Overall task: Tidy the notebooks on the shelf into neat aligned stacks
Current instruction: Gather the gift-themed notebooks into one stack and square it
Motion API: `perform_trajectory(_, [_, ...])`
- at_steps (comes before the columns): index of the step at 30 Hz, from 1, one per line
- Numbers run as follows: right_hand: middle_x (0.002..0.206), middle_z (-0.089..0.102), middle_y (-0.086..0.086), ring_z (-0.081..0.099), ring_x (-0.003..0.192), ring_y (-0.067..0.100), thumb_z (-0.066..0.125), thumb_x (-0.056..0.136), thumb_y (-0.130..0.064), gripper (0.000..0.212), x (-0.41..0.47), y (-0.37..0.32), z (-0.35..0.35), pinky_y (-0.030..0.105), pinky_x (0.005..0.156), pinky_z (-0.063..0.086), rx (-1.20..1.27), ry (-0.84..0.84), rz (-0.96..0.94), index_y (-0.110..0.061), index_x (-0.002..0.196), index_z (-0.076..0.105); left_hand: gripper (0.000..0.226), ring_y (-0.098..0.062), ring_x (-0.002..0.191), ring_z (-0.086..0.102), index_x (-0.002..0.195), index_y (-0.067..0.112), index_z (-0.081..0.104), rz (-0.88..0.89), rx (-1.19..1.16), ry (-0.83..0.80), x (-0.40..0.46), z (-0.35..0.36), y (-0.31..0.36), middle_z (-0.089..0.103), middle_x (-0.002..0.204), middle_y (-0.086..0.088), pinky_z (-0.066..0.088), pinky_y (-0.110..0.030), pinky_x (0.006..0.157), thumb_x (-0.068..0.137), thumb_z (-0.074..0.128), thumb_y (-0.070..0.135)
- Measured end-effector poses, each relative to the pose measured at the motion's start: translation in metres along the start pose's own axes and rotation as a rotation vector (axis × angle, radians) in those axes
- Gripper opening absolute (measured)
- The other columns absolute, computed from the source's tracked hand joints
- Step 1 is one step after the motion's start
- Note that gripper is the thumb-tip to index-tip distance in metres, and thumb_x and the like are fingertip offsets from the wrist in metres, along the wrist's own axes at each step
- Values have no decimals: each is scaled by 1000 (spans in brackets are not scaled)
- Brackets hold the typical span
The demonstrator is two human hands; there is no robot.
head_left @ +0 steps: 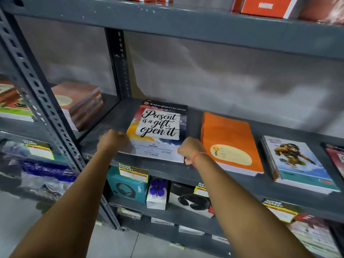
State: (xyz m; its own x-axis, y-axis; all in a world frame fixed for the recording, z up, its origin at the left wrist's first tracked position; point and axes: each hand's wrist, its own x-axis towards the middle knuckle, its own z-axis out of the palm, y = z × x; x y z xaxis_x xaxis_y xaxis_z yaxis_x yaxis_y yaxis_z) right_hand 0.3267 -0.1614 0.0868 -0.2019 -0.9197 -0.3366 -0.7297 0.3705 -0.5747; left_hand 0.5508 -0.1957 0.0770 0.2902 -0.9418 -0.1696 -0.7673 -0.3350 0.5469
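A notebook stack with a "Present is a gift, open it" cover [158,130] lies on the grey metal shelf [115,116]. My left hand [112,141] grips its near left corner. My right hand [189,149], with a red thread at the wrist, grips its near right corner. To the right sits an orange notebook stack [229,142], slightly fanned. Further right lies a stack with a cartoon figure cover [297,162], also fanned. A pink-covered notebook [337,159] shows at the right edge.
Brown-orange notebooks [81,105] sit in the left bay behind the perforated upright [37,86]. Orange boxes [266,5] stand on the shelf above. Headphone boxes [128,187] with yellow price tags fill the shelf below.
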Motion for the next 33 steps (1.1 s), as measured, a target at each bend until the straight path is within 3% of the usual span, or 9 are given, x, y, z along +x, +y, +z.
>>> perform_trajectory(4, [108, 67, 18, 65, 97, 35, 47, 88, -11, 24, -3, -2, -10, 34, 72, 50, -146, 151, -94, 0, 104, 62, 46, -41, 123, 37, 121, 6, 53, -17, 213, 66, -9, -5, 24, 44, 132, -21, 38, -48, 98, 81, 55, 29])
perform_trajectory(11, [118, 64, 21, 59, 109, 37, 48, 90, -25, 32, -10, 62, -87, 34, 84, 48, -88, 439, -108, -2, 106, 63, 32, -41, 115, 46, 112, 10, 62, 263, 108, 155, -61, 48, 119, 53, 126, -23, 42, -45, 97, 84, 50, 17])
perform_trajectory(14, [119, 63, 20, 59, 109, 37, 45, 90, -27, 33, -16, 116, -128, 35, 85, 48, -84, 525, -27, -4, 107, 62, 28, -37, 107, 55, 101, 7, 67, 473, 92, 50, -106, 89, 183, 63, 113, -22, 44, -37, 89, 86, 47, 20])
perform_trajectory(20, [125, 59, 22, 56, 114, 37, 44, 87, -15, 34, -42, 262, -222, 37, 90, 47, -44, 620, 209, -2, 115, 59, 23, -31, 88, 61, 74, 9, 65, 622, -226, -512, -240, 185, 314, 62, 87, -17, 41, -29, 66, 69, 52, 28])
perform_trajectory(22, [126, 58, 22, 56, 115, 38, 44, 87, -16, 35, -52, 305, -242, 38, 91, 46, -42, 643, 259, -2, 117, 57, 43, -38, 88, 63, 84, -6, 68, 646, -332, -536, -274, 219, 341, 63, 84, -27, 49, -37, 73, 65, 48, 27])
perform_trajectory(24, [127, 56, 24, 54, 115, 40, 44, 88, -17, 36, -65, 354, -262, 40, 93, 45, -41, 654, 338, -2, 119, 55, 34, -35, 87, 64, 93, -9, 68, 661, -400, -598, -309, 257, 364, 67, 91, -30, 52, -37, 79, 79, 54, 19])
perform_trajectory(27, [131, 53, 23, 49, 120, 39, 44, 89, -15, 36, -74, 416, -278, 41, 96, 43, -69, 600, 454, 1, 120, 51, 22, -25, 72, 57, 94, -5, 69, 580, -428, -693, -342, 303, 380, 65, 87, -21, 45, -30, 66, 85, 54, 9])
perform_trajectory(30, [149, 28, 23, 25, 137, 38, 43, 93, -29, 51, -78, 463, -290, 48, 110, 29, -91, 546, 602, 0, 135, 36, 22, -29, 87, 58, 92, -5, 65, 531, -306, -732, -358, 341, 393, 64, 91, -19, 48, -39, 77, 86, 51, 10])
perform_trajectory(33, [156, 11, 17, 11, 143, 34, 42, 92, -40, 66, -82, 498, -298, 47, 116, 16, -6, 509, 752, -4, 144, 22, 34, -23, 63, 50, 112, -9, 54, 441, -259, -698, -361, 358, 396, 56, 82, -18, 37, -29, 52, 85, 49, 12])
